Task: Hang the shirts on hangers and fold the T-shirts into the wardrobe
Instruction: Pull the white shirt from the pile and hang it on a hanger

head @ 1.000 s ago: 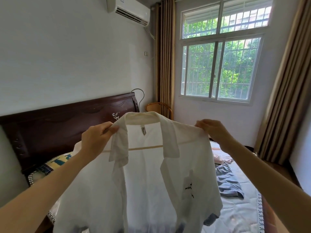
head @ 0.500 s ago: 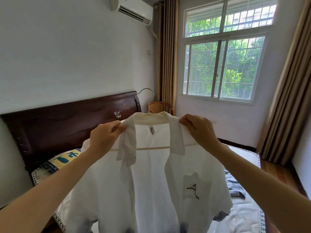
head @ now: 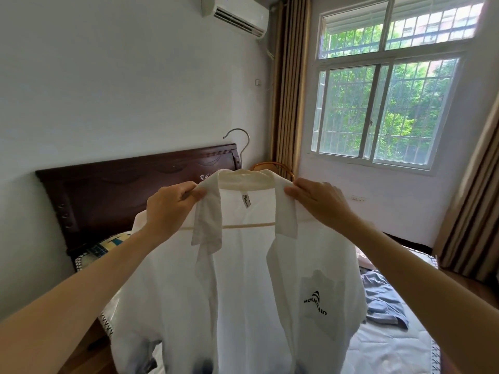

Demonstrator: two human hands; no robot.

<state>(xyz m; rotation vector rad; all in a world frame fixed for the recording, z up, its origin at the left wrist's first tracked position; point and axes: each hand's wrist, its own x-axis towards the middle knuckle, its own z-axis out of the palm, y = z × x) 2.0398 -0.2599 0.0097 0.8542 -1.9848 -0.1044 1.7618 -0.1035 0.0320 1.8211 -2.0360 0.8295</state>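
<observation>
A white shirt [head: 243,279] is held up at chest height above the bed [head: 391,346], front open and facing the camera. It is carried on a pale hanger [head: 244,182]; the hanger's crossbar is seen through the thin cloth below the collar, and its metal hook [head: 240,141] rises above the neckline in front of the dark wooden headboard [head: 135,184].

The collar's left side is pinched by the left hand [head: 172,206], thumb on top and fingers curled beneath the fabric. The collar's right side is gripped by the right hand [head: 321,201], fingers bent over the shoulder seam, thumb pressed at the collar edge. Both forearms are extended forward, bare.

A chest pocket [head: 318,306] with a dark printed logo is seen on the shirt's right-hand panel as viewed. A neck label is visible inside the collar.

A blue-grey garment [head: 383,300] is left crumpled on the mattress to the right, partly hidden by the shirt. A patterned pillow [head: 108,247] is noted by the headboard. A wall air conditioner [head: 235,14], tan curtains [head: 286,85] and a barred window [head: 386,98] are recorded beyond.
</observation>
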